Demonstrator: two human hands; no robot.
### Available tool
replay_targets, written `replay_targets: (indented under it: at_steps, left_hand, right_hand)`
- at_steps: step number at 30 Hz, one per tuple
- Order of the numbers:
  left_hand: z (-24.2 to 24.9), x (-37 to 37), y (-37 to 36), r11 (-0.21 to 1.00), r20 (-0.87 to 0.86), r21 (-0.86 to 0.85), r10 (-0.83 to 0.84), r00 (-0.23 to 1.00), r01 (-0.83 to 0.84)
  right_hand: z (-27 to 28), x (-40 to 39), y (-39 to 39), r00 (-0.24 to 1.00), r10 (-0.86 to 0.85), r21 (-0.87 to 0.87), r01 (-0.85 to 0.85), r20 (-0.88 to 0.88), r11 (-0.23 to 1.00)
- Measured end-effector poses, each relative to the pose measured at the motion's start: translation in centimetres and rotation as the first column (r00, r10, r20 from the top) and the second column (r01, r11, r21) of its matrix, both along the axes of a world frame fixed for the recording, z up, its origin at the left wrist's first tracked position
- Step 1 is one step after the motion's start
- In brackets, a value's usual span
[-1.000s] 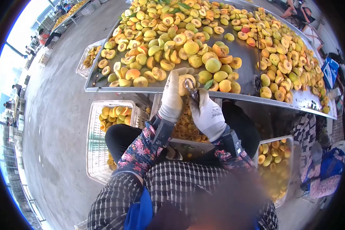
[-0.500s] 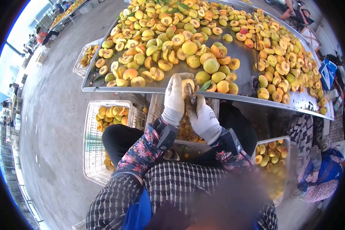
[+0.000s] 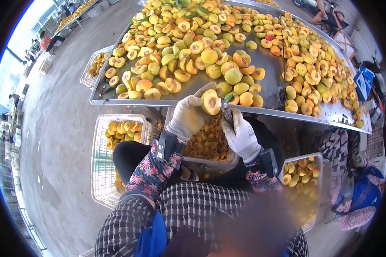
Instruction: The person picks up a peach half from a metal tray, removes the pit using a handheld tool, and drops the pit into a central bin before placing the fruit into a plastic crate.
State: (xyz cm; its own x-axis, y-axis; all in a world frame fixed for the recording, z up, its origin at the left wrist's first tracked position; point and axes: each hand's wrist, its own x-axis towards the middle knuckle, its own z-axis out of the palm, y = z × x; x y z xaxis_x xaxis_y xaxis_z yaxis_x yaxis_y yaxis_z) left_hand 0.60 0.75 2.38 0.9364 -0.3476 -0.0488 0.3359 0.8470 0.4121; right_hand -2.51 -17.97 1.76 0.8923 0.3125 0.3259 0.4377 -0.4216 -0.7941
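My left hand (image 3: 188,115), in a white glove, grips a halved peach (image 3: 210,102) whose cut face and brown pit cavity show. In my right hand (image 3: 241,136), also gloved, is a metal tool (image 3: 226,112), its tip close to the right edge of the peach half. Both hands are just in front of the near rim of the metal table (image 3: 158,103), which bears heaps of whole and halved peaches. Below the hands, a crate (image 3: 233,163) holds small brown pieces.
A white crate (image 3: 99,171) with peach halves stands left of my legs, and another crate (image 3: 318,188) with halves is on the right. A further crate (image 3: 86,79) sits left of the table. Other people (image 3: 46,42) sit in the background.
My hands have moved apart, the left one leftward with its peach half now turned to show the cut face. The tool, earlier against the fruit, is now at its edge.
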Motion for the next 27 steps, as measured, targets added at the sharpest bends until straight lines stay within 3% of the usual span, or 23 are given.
replay_targets:
  at_steps: [2, 6, 8, 10, 17, 23, 26, 27]
  left_hand:
    - [0.0, -0.1, -0.5, 0.999, -0.036, -0.025, 0.021, 0.999, -0.022]
    - [-0.6, 0.0, -1.8, 0.987, -0.020, 0.076, 0.141, 0.990, -0.140]
    - [-0.4, -0.2, -2.4, 0.953, -0.013, 0.208, 0.228, 0.974, -0.221]
    - [-0.2, -0.4, -2.7, 0.924, -0.046, 0.271, 0.293, 0.955, -0.270]
    - [-0.1, -0.6, -3.2, 0.891, -0.036, 0.333, 0.338, 0.940, -0.308]
    - [0.2, -1.1, -2.7, 0.832, -0.020, 0.490, 0.311, 0.950, -0.262]
    - [0.9, -1.2, -2.5, 0.780, 0.020, 0.585, 0.261, 0.965, -0.223]
    - [0.7, -0.9, -2.4, 0.773, 0.062, 0.590, 0.245, 0.968, -0.233]
  right_hand:
    - [-1.2, 0.4, -0.1, 0.983, 0.012, -0.082, 0.003, 0.185, 0.997]
    - [-0.3, -0.3, 0.6, 0.999, -0.014, -0.209, 0.023, 0.042, 0.978]
    - [-0.6, -0.6, 0.8, 0.999, -0.042, -0.265, 0.041, 0.004, 0.963]
    - [-1.1, -0.8, 1.1, 0.999, -0.032, -0.191, 0.037, 0.027, 0.981]
    - [-0.4, -1.0, 1.8, 0.997, -0.068, -0.189, 0.061, -0.033, 0.980]
    - [-0.1, -1.2, 1.5, 0.990, -0.011, -0.371, -0.042, -0.138, 0.928]
    - [-0.3, -1.5, 1.2, 0.987, 0.026, -0.332, -0.079, -0.160, 0.940]
    - [-0.4, -1.5, 1.2, 0.990, 0.057, -0.243, -0.088, -0.131, 0.966]
